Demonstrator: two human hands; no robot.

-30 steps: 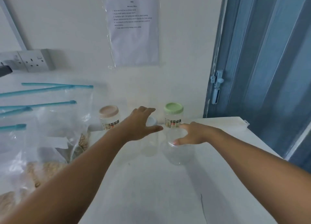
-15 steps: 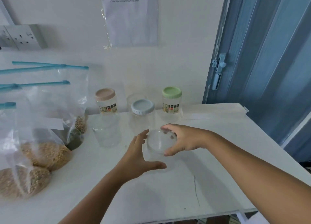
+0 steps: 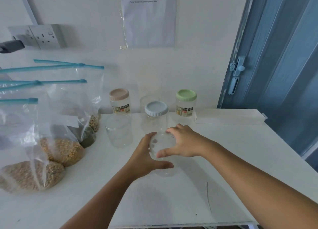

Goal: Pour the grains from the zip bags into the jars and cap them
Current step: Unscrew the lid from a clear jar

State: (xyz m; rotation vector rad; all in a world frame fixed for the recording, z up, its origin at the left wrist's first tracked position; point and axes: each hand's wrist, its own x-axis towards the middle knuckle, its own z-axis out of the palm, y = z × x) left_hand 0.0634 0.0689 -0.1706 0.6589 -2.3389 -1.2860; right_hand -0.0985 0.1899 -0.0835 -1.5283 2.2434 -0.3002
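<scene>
Both my hands are on the open clear jar (image 3: 162,153) near the middle of the white table (image 3: 232,168): my left hand (image 3: 146,157) curls round its left side with the thumb across the front, and my right hand (image 3: 185,142) grips the rim from the right, thumb on the near edge. The jar's glass is so clear that its lower wall is hard to trace against the tabletop. Behind it stands a jar with a grey-blue lid (image 3: 156,108), and behind that another clear jar (image 3: 148,100), mostly hidden, so I cannot tell if it has a lid. To the left sits a lidless clear jar (image 3: 118,130); at the back, a jar with a pink lid (image 3: 119,94) and a jar with a green lid (image 3: 186,95), their labels too small to read. On my left the zip bags (image 3: 51,125) lean in a bunch, cut off by the frame edge; tan grains and a darker green lot show through, but the overlapping plastic blurs where one bag ends. The paper on the wall (image 3: 149,17) is cropped at the top, its print unreadable.
</scene>
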